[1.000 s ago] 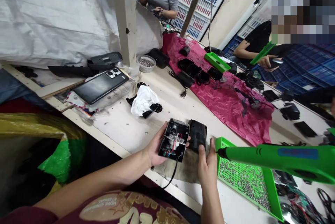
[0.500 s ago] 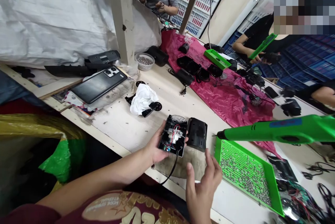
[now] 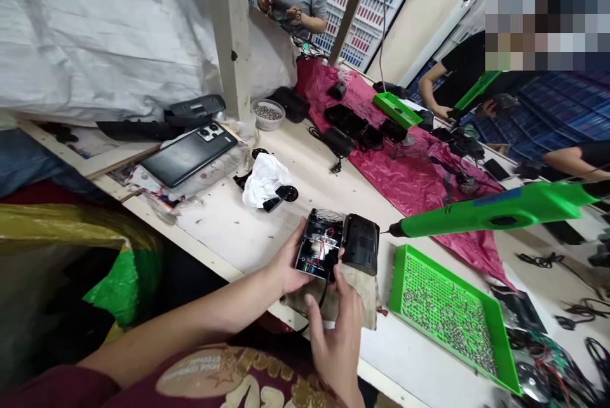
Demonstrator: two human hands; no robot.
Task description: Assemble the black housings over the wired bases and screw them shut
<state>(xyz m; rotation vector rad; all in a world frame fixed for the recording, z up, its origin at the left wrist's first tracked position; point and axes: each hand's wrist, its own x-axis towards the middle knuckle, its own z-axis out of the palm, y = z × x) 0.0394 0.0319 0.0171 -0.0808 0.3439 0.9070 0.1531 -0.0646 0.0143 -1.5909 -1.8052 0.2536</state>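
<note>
Here, left grip closed around a boxy, glossy black open housing, wires inside.

The one camera sits on the worker's head, facing forward and down, slantwise across the bench, its near edge close below.

The table has a white top. A pale post rises at its far left, beside white sheeting. White crates are stacked beyond; blue crates occupy the far right.
</note>
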